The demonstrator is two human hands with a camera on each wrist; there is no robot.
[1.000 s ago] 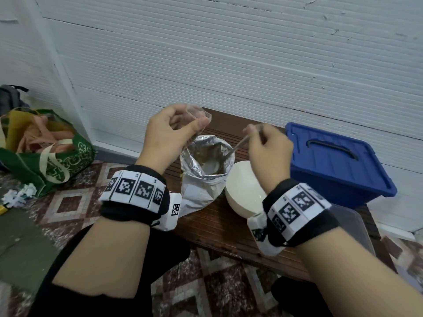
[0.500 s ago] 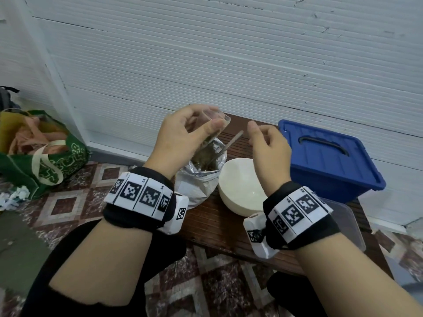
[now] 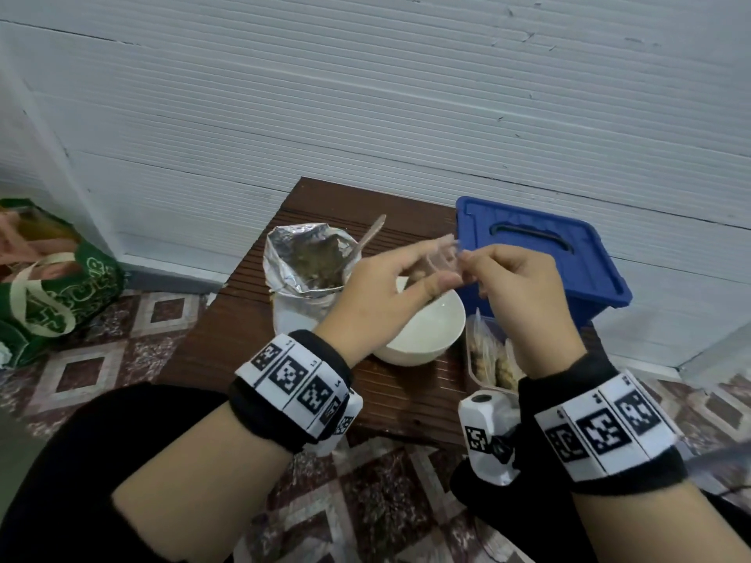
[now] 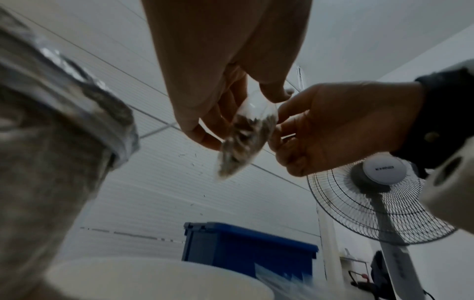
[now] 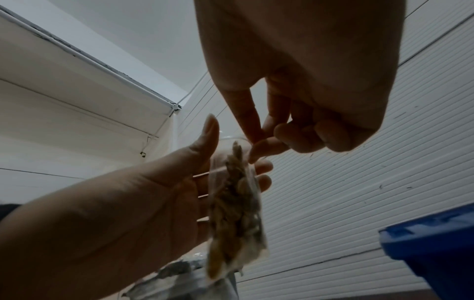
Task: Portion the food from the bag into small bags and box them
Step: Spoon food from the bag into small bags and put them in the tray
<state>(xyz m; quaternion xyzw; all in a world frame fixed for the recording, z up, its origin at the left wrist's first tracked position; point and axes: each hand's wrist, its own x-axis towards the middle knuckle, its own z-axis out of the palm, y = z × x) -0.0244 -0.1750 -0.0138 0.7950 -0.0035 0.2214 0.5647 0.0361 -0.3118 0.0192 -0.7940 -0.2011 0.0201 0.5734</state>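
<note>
A small clear bag [image 3: 443, 257] partly filled with brownish food hangs above the white bowl [image 3: 430, 339]. My left hand [image 3: 437, 266] pinches the bag near its top. My right hand [image 3: 471, 265] pinches the bag's mouth from the other side. In the left wrist view the small bag [image 4: 243, 140] dangles between both hands. The right wrist view shows the small bag [image 5: 236, 205] in front of my left palm, my right fingertips [image 5: 259, 150] on its rim. The open foil bag [image 3: 309, 266] of food stands left of the bowl, with a spoon [image 3: 370, 236] stuck in it.
A blue lidded box [image 3: 540, 253] stands at the back right of the brown table [image 3: 227, 343]. A clear container [image 3: 487, 361] with several filled small bags sits right of the bowl. A green bag [image 3: 53, 294] lies on the floor to the left. A fan [image 4: 379, 194] stands beyond.
My right hand let go of the spoon, which now stands in the foil bag. Both hands moved right, over the bowl. My right hand took hold of the small bag's mouth.
</note>
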